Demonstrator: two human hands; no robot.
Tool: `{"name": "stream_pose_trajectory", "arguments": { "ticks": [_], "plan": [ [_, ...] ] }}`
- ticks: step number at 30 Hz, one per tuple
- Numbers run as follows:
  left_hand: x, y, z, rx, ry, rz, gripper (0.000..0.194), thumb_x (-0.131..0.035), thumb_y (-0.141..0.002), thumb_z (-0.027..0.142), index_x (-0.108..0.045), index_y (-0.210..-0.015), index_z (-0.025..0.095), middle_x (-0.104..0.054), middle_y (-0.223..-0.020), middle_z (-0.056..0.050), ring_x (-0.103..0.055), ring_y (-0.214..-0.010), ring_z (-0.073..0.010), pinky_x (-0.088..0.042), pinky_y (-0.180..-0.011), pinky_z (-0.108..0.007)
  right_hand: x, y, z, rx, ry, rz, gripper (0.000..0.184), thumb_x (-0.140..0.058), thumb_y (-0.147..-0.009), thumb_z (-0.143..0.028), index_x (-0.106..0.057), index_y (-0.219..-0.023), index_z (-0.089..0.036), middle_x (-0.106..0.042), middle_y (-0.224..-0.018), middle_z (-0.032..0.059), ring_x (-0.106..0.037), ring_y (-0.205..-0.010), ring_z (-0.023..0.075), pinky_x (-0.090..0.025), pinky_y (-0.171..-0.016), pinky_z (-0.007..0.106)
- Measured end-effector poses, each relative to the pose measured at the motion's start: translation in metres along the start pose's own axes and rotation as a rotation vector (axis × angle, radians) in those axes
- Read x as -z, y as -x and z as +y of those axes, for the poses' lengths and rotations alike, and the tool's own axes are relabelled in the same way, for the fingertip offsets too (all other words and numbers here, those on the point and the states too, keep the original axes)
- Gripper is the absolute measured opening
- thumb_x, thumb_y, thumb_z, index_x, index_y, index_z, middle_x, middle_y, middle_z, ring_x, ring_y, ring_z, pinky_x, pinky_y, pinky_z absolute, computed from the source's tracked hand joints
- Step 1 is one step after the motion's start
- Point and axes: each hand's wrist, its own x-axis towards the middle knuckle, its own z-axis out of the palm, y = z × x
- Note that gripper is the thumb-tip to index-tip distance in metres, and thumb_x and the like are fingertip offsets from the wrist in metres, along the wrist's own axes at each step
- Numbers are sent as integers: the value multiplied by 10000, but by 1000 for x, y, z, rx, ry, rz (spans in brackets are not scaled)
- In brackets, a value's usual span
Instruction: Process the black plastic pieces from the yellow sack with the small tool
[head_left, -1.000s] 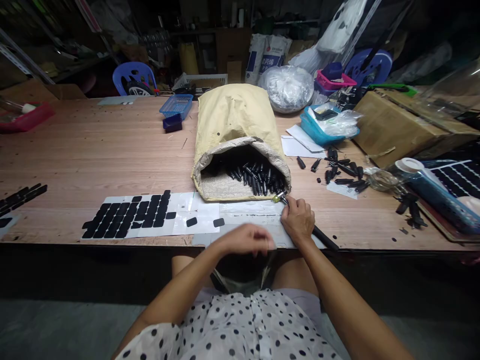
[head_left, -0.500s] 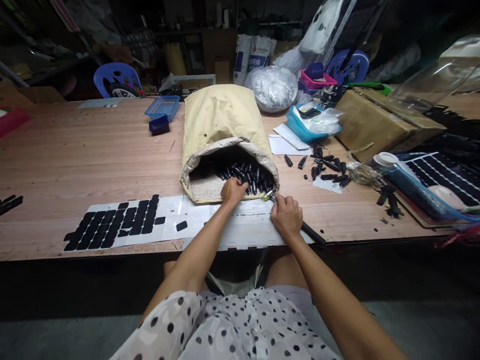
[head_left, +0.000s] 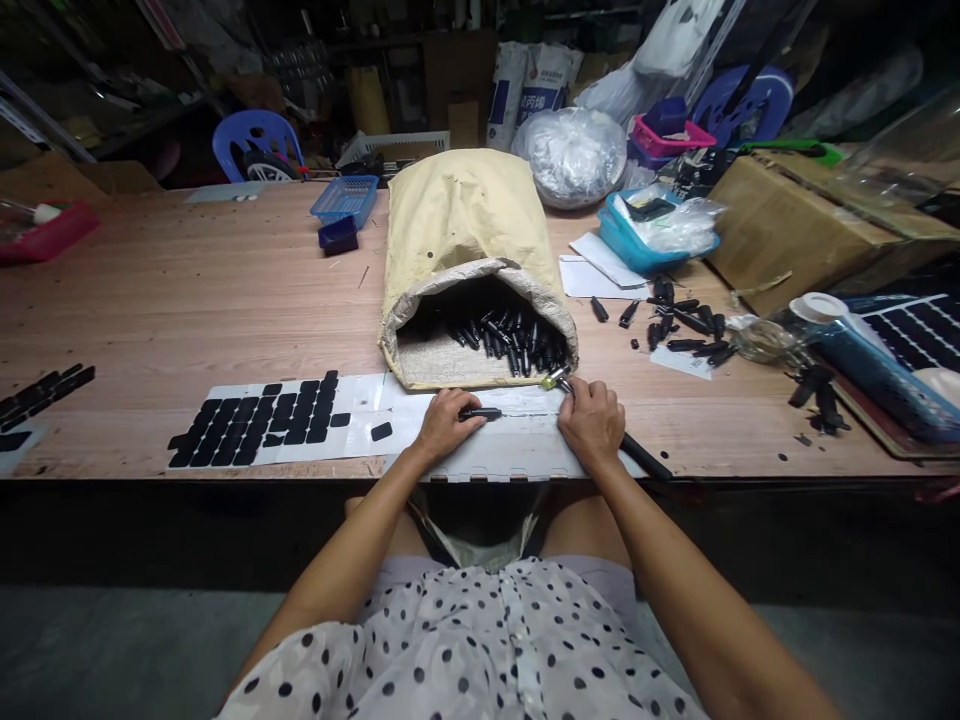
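— Yellow sack (head_left: 469, 215) on the bench (head_left: 262, 290): what's inside?
— Black parts (head_left: 517, 340), heaped within its open mouth.
— And the hands?
— Just in front of the sack, the left hand (head_left: 450, 422) has one part (head_left: 486, 413) gripped in its fingers. By the sack's front right corner, the right hand (head_left: 592, 422) is curled round a tool (head_left: 645, 455), its head near the mouth's rim.
— What else?
— Black pads (head_left: 244, 430) to the sack's front left, a blue basket (head_left: 346, 200) left of it, loose pieces (head_left: 694, 322) to its right.
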Motion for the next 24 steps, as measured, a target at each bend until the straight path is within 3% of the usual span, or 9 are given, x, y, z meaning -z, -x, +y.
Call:
{"name": "stream_pose_trajectory", "arguments": {
  "ticks": [8, 12, 15, 19, 24],
  "plan": [
    [-7, -2, 0, 34, 5, -21, 133, -715, -802, 239, -723, -935, 236, -679, -964, -27, -562, -990, -235, -453, -884, -364, 2, -2, 7, -19, -59, -1, 323, -495, -904, -250, -670, -1173, -217, -543, -888, 80, -436, -844, 223, -266, -686, 312],
    [-7, -3, -4, 36, 16, -31, 142, -718, -801, 244, -735, -941, 229, -675, -944, -28, -564, -990, -229, -445, -907, -365, 11, 3, 4, 12, -137, 9, 378, -457, -928, -256, -652, -1251, -234, -564, -873, 78, -478, -846, 228, -326, -709, 316],
    [-8, -3, -6, 26, 40, -28, 136, -729, -789, 245, -741, -923, 230, -673, -924, -23, -564, -983, -224, -446, -902, -356, 23, 15, -11, 48, -282, 30, 421, -400, -962, -269, -602, -1331, -246, -596, -931, 84, -525, -885, 225, -399, -771, 318],
    [-9, -3, -7, 29, 70, -17, 122, -753, -760, 236, -745, -882, 226, -675, -892, -17, -566, -963, -217, -451, -892, -348, 35, 35, -41, 178, -528, -75, 426, -358, -988, -288, -592, -1342, -250, -645, -990, 76, -588, -932, 211, -473, -845, 322],
    [-11, -4, -7, 18, 72, -19, 118, -752, -762, 245, -750, -880, 245, -672, -888, -12, -562, -943, -210, -454, -888, -340, 41, 52, -65, 249, -596, -130, 413, -360, -998, -287, -629, -1309, -252, -653, -932, 63, -618, -889, 193, -500, -837, 306]
  ]
}}
